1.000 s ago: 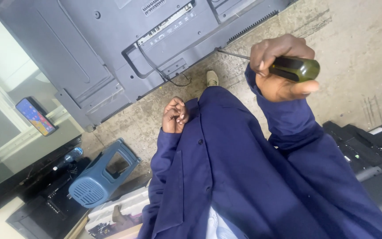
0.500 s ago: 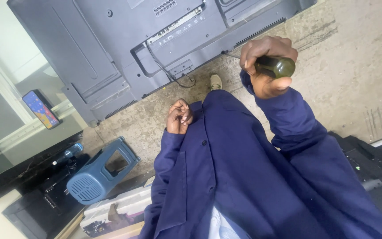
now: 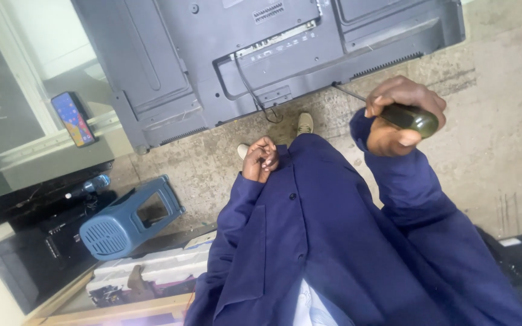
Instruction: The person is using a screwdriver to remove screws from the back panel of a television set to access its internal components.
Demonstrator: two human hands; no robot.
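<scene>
My right hand [image 3: 403,115] grips the dark green handle of a screwdriver [image 3: 415,118]. Its thin shaft reaches up and left, with the tip at the lower edge of the grey back panel of a large flat television [image 3: 261,54] that stands on the concrete floor. A black cable hangs in a loop from the panel's connector strip. My left hand [image 3: 261,158] rests against my dark blue coat with the fingers curled in; I see nothing in it. Both sleeves are dark blue.
A blue plastic stool [image 3: 129,217] lies on its side at the lower left, next to black electronics and a plastic bottle [image 3: 95,183]. A phone [image 3: 74,118] with a lit screen leans on the window ledge. White foam and a wooden shelf edge lie below.
The view has shifted so the television sits higher and further right in the frame. My right hand keeps the screwdriver against the television's lower edge. My left hand stays on my coat.
</scene>
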